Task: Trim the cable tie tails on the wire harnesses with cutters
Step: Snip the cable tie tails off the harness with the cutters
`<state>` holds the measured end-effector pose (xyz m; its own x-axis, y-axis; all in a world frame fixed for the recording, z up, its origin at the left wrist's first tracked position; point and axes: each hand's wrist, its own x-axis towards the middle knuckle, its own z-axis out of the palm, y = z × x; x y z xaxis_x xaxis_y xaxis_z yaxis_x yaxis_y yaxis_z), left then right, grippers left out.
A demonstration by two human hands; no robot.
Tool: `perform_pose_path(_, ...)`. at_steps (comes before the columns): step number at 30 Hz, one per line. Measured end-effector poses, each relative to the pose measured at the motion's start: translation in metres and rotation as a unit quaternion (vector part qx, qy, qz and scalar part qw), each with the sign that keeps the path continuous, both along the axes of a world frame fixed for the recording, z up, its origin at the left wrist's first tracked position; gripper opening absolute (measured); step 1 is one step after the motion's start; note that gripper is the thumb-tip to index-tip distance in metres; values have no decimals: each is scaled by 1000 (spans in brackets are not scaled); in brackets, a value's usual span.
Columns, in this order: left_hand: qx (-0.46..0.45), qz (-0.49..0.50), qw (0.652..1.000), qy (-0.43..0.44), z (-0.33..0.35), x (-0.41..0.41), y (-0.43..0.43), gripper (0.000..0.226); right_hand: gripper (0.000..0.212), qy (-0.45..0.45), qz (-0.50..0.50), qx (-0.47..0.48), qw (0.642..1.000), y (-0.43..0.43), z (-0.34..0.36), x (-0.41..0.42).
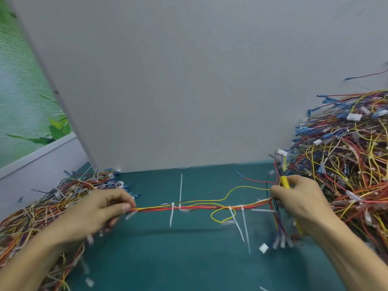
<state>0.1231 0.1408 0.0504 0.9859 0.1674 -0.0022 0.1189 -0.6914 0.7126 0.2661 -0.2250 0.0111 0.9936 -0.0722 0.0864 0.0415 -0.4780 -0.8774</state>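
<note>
Two hands hold one harness [201, 207] stretched just above the green worktop [189, 259].
The left hand [100, 211] pinches the left end of the harness between thumb and fingers. The right hand [300, 200] is closed around its right end together with the yellow-handled cutters [285, 182], which stand nearly upright. Four long white tie tails [172, 216] stick out from the harness, one up and three down. The left pile [63, 196] of wires lies left of the harness, the bigger right pile [346, 154] right of it, and a grey board [189, 80] behind.

Two hands here, left hand [100, 208] and right hand [302, 198], with one wire harness [199, 207] and one pair of cutters [285, 181]. At least four cable tie tails [171, 217] stick out. Two piles of harnesses, left heap [42, 206] and right heap [346, 154]
</note>
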Motion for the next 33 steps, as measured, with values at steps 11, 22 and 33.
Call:
perform_pose_path(11, 269, -10, 948, 169, -58, 34, 14, 13, 34, 105, 142, -361, 916, -7, -14, 2)
perform_pose_path(22, 427, -15, 904, 27, -51, 10, 1, 31, 24, -233, 245, -423, 841, 37, -30, -25)
perform_pose_path(33, 414, -110, 904, -10, -66, 29, -82, 30, 11, -157, 322, -442, 822, 38, -34, -29)
